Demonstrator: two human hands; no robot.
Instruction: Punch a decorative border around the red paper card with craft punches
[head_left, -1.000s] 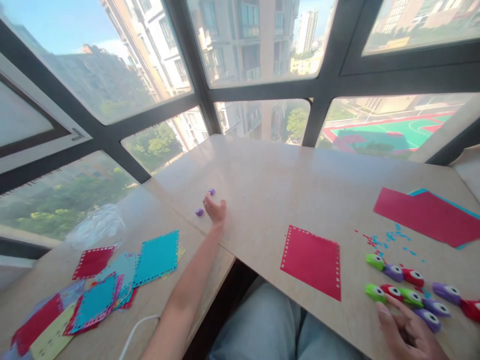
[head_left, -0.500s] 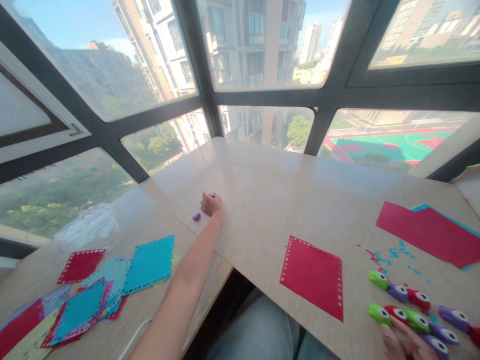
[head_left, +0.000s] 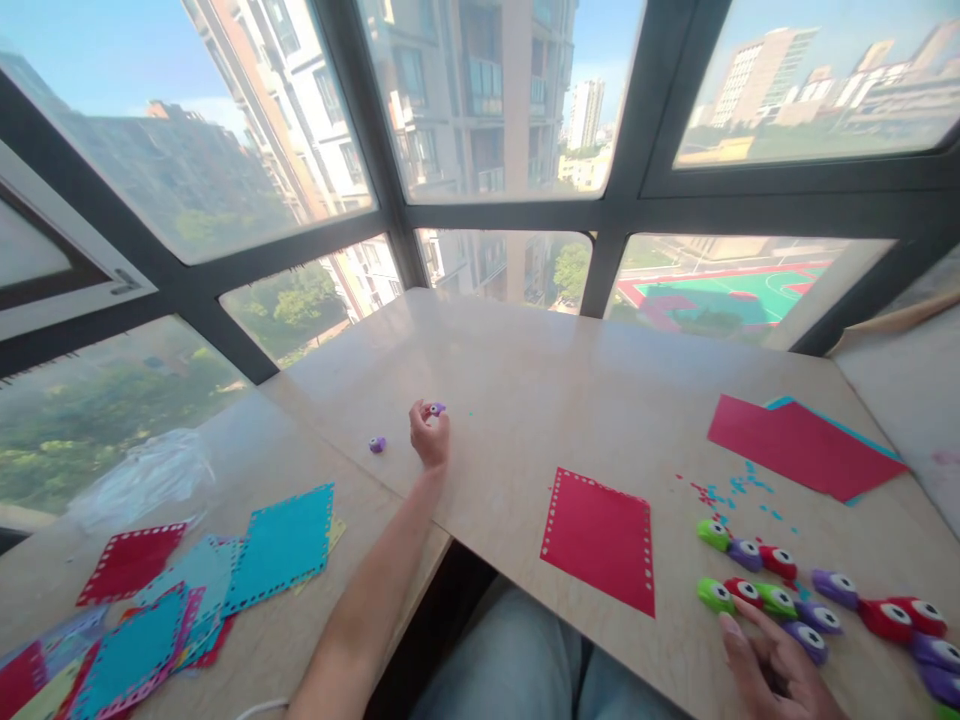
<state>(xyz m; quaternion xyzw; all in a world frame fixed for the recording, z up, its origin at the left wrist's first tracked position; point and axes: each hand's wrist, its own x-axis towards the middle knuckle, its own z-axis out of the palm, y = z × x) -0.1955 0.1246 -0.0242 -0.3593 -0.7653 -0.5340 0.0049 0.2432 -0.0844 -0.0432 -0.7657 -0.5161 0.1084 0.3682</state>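
Observation:
My left hand is closed around a small purple craft paper punch, raised just over the table, its eye-shaped top showing. A second purple punch sits on the table to the left of that hand. At the lower right, my right hand rests beside a cluster of punches. Its index finger reaches to a red punch, and the thumb is near a green punch. Both of these punches stand on the table. A red paper sheet with holes along its edges lies between my hands.
Punched blue, red and yellow sheets overlap at the left, near a crumpled clear plastic bag. Red and blue paper bits are scattered at the right, below folded red paper. Windows border the table.
My left hand has turned and lifted slightly, bringing its purple punch into clearer sight. The view has swung to the right, and my right hand keeps its place by the punches.

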